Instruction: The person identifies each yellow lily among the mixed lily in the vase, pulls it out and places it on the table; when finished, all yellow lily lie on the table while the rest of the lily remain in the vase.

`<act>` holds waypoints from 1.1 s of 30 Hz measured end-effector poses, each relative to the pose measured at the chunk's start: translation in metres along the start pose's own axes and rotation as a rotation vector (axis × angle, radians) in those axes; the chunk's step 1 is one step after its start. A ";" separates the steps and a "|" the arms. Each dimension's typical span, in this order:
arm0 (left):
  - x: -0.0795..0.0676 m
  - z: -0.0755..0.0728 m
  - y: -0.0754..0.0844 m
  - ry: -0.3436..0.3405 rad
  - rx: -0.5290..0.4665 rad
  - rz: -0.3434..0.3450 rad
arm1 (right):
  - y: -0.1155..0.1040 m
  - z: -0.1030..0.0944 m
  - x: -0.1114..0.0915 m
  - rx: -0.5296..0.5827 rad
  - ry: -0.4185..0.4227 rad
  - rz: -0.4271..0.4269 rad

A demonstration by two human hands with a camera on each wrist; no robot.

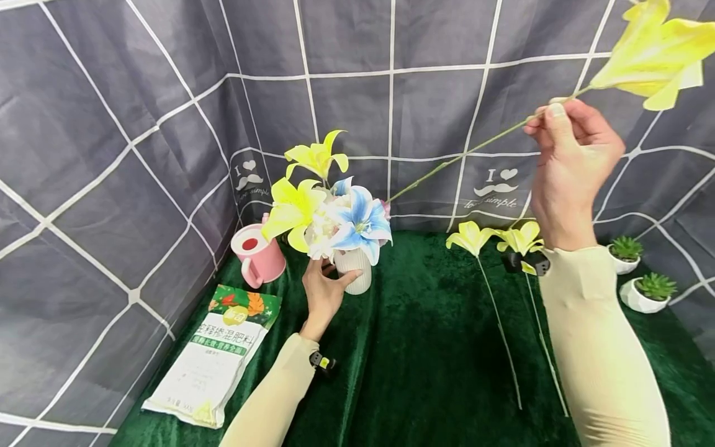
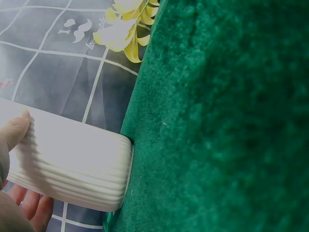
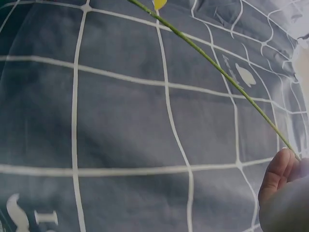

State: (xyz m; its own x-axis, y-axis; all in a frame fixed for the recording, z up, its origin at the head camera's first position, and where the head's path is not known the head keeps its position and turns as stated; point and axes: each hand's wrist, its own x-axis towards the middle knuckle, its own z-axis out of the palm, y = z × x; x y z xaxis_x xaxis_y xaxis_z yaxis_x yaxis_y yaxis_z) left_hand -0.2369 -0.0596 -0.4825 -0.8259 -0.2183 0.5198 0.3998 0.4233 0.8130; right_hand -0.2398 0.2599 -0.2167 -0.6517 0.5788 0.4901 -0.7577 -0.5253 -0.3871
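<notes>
Lying leftmost, a white-and-green printed bag precedes a pink handled jug; the left hand grips a ribbed white flower-filled vase; a black camera overlaps one of two yellow lilies; the right hand pinches a yellow long-stemmed lily aloft; white-potted succulents stand rightmost.

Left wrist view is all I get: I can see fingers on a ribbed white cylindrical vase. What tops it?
Observer: A blue-and-white lily blooms above the vase.
Visitor: Is anything else being held?
Observer: Yes, the right hand pinches the thin green stem of a large yellow lily.
Visitor: Anything lying nearby?
Observer: A white-and-green printed bag lies on the left in the head view.
</notes>
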 end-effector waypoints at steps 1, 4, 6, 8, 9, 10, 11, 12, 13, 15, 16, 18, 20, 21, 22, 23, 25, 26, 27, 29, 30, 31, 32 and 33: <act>0.000 0.000 0.000 0.000 -0.002 0.000 | -0.005 -0.002 0.000 -0.007 0.001 -0.010; 0.001 -0.001 0.001 0.000 -0.006 -0.007 | -0.015 -0.010 0.000 -0.064 -0.015 -0.054; 0.001 -0.001 0.001 -0.001 -0.003 -0.014 | -0.019 -0.017 -0.002 -0.119 -0.055 -0.087; 0.001 -0.001 0.001 0.001 0.004 -0.019 | -0.020 -0.024 -0.006 -0.165 -0.096 -0.095; 0.000 -0.001 0.001 0.002 0.005 -0.020 | -0.021 -0.027 -0.008 -0.172 -0.114 -0.082; 0.000 -0.002 0.001 0.003 0.009 -0.020 | -0.022 -0.031 -0.010 -0.178 -0.130 -0.060; 0.000 -0.002 0.001 0.003 0.011 -0.020 | -0.022 -0.034 -0.013 -0.191 -0.144 -0.033; 0.000 -0.002 0.001 0.003 0.013 -0.018 | -0.023 -0.037 -0.015 -0.210 -0.148 0.001; 0.000 -0.002 0.001 0.004 0.015 -0.015 | -0.024 -0.040 -0.019 -0.238 -0.153 0.033; 0.000 -0.002 0.001 0.004 0.014 -0.010 | -0.024 -0.046 -0.026 -0.325 -0.164 0.092; 0.000 -0.002 0.001 0.005 0.013 -0.008 | -0.023 -0.049 -0.029 -0.397 -0.173 0.115; 0.001 -0.002 0.001 0.008 0.009 -0.005 | -0.019 -0.054 -0.037 -0.562 -0.198 0.159; 0.001 -0.002 0.000 0.014 0.003 0.000 | -0.012 -0.061 -0.044 -0.681 -0.227 0.218; 0.001 -0.002 0.000 0.017 0.002 0.003 | -0.007 -0.064 -0.048 -0.737 -0.245 0.247; 0.001 -0.002 0.001 0.017 -0.002 0.005 | -0.002 -0.068 -0.052 -0.801 -0.265 0.271; 0.001 -0.002 0.001 0.016 -0.003 0.008 | 0.004 -0.073 -0.056 -0.858 -0.284 0.297; 0.001 -0.002 0.001 0.017 -0.007 0.014 | 0.017 -0.083 -0.063 -0.947 -0.323 0.346; 0.001 -0.001 0.001 0.015 -0.010 0.013 | 0.023 -0.088 -0.066 -0.999 -0.344 0.365; 0.001 -0.001 0.001 0.014 -0.010 0.012 | 0.030 -0.094 -0.070 -1.052 -0.365 0.384; 0.001 -0.001 0.002 0.012 -0.008 0.007 | 0.044 -0.106 -0.075 -1.129 -0.396 0.430; 0.001 -0.001 0.002 0.012 -0.008 0.004 | 0.051 -0.113 -0.077 -1.155 -0.405 0.456; 0.000 0.000 0.002 0.010 -0.006 -0.001 | 0.057 -0.119 -0.079 -1.179 -0.408 0.480; 0.000 0.000 0.003 0.008 -0.006 -0.005 | 0.063 -0.126 -0.082 -1.206 -0.415 0.501; 0.000 0.000 0.003 0.005 -0.006 -0.008 | 0.069 -0.131 -0.084 -1.220 -0.417 0.526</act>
State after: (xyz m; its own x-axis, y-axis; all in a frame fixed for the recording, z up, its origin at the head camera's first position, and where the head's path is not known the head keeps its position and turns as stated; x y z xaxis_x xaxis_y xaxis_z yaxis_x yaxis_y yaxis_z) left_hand -0.2356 -0.0584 -0.4801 -0.8271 -0.2260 0.5146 0.3956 0.4164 0.8186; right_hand -0.2418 0.2574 -0.3869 -0.9717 0.1453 0.1862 -0.1205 0.3733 -0.9198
